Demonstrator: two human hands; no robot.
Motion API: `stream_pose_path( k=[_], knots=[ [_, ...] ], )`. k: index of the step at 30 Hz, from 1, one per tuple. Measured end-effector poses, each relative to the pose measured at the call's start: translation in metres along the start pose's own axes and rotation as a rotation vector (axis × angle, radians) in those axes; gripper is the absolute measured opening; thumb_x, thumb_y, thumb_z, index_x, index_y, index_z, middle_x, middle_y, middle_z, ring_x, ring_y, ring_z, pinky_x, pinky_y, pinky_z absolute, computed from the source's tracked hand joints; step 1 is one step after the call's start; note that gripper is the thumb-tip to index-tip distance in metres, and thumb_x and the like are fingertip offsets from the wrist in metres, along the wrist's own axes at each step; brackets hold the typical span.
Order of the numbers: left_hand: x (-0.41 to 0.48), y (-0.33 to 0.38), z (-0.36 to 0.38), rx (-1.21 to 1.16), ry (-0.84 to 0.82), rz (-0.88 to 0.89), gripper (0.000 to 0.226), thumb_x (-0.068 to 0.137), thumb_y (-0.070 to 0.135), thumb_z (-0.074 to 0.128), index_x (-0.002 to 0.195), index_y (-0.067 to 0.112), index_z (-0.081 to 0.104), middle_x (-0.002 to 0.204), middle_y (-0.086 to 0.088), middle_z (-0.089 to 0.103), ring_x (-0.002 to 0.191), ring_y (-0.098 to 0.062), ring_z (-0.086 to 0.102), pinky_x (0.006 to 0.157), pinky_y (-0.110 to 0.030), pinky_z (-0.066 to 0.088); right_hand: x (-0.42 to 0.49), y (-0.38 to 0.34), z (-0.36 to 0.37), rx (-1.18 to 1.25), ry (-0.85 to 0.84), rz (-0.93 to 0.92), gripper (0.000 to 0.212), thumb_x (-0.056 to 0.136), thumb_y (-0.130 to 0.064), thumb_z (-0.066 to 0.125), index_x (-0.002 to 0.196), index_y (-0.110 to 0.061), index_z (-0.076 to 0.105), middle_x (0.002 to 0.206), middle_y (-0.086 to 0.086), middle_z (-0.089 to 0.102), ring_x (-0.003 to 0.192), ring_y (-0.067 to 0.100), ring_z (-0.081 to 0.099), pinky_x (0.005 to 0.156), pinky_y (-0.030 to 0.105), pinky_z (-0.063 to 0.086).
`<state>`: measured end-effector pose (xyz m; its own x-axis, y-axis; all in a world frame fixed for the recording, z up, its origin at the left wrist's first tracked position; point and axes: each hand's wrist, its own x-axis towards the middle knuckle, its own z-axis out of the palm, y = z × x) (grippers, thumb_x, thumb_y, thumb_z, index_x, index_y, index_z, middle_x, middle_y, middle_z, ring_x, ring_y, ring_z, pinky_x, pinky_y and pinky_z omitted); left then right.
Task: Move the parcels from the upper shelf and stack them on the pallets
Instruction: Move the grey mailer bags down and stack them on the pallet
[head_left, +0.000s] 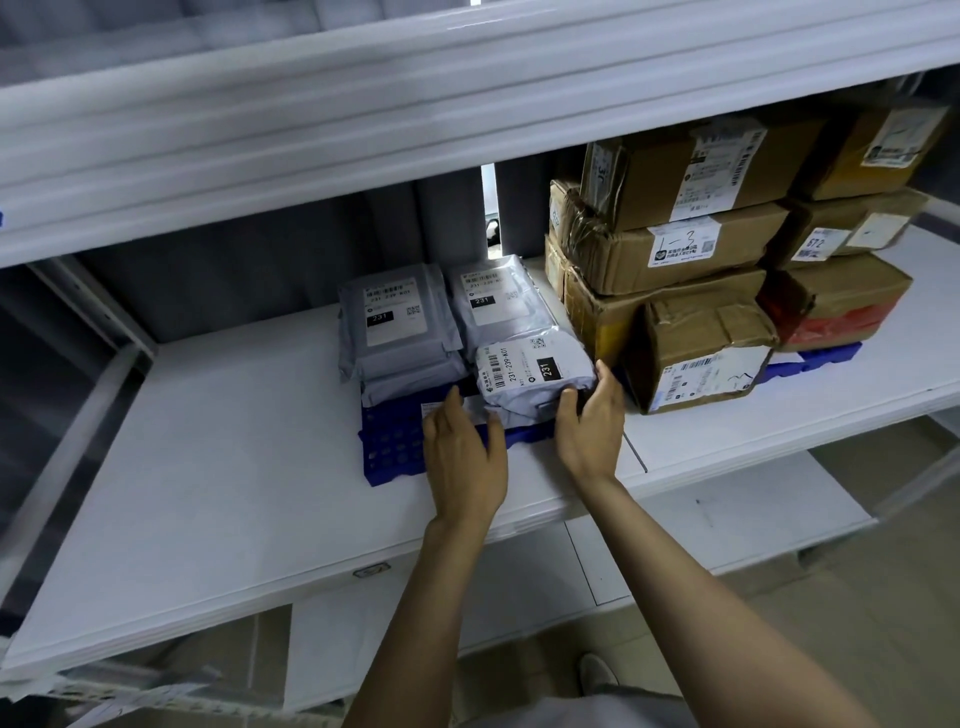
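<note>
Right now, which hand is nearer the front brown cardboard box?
Right. The right hand sits just left of the box, at the grey parcel's end; the left hand lies farther left over the blue pallet.

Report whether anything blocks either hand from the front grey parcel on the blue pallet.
Nothing visible: the right hand touches the grey parcel at its right end; the left hand lies at its front edge.
</note>
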<state>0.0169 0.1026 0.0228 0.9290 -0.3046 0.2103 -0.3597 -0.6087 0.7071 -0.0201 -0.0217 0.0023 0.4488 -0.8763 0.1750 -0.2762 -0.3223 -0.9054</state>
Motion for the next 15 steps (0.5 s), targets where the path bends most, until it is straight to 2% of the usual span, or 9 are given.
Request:
stream_pose_path(
  k=[5, 10, 15],
  knots=[
    [0.000, 0.005, -0.005, -0.021, -0.045, 0.051, 0.055, 0.099, 0.025, 0.047, 0.149, 0.009, 0.027, 0.148, -0.013, 0.040, 0.139, -0.027, 0.027, 0.113, -0.040, 0.028, 0.001, -0.002, 0.001, 0.022, -0.024, 0.011, 0.050, 0.096, -0.016, 0.046, 0.143, -0.005, 0.034, 0.144, 0.015, 0.044, 0.133, 0.029, 0.039, 0.111, 0.040, 0.033],
    [0.004, 0.009, -0.001, 0.009, -0.113, 0.101, 0.057, 0.099, 0.025, 0.045, 0.152, 0.018, 0.022, 0.146, -0.008, 0.043, 0.133, -0.024, 0.034, 0.109, -0.042, 0.037, 0.005, -0.003, 0.002, 0.028, -0.044, 0.022, 0.047, 0.096, -0.015, 0.045, 0.141, -0.005, 0.038, 0.141, 0.015, 0.049, 0.130, 0.030, 0.043, 0.110, 0.042, 0.035],
    [0.003, 0.012, 0.000, 0.050, -0.166, 0.090, 0.060, 0.100, 0.027, 0.043, 0.153, 0.017, 0.017, 0.148, -0.009, 0.040, 0.136, -0.023, 0.030, 0.110, -0.043, 0.036, 0.005, -0.001, -0.002, 0.009, -0.083, 0.036, 0.052, 0.098, -0.019, 0.044, 0.147, -0.006, 0.030, 0.147, 0.014, 0.042, 0.136, 0.029, 0.038, 0.113, 0.039, 0.032]
  ],
)
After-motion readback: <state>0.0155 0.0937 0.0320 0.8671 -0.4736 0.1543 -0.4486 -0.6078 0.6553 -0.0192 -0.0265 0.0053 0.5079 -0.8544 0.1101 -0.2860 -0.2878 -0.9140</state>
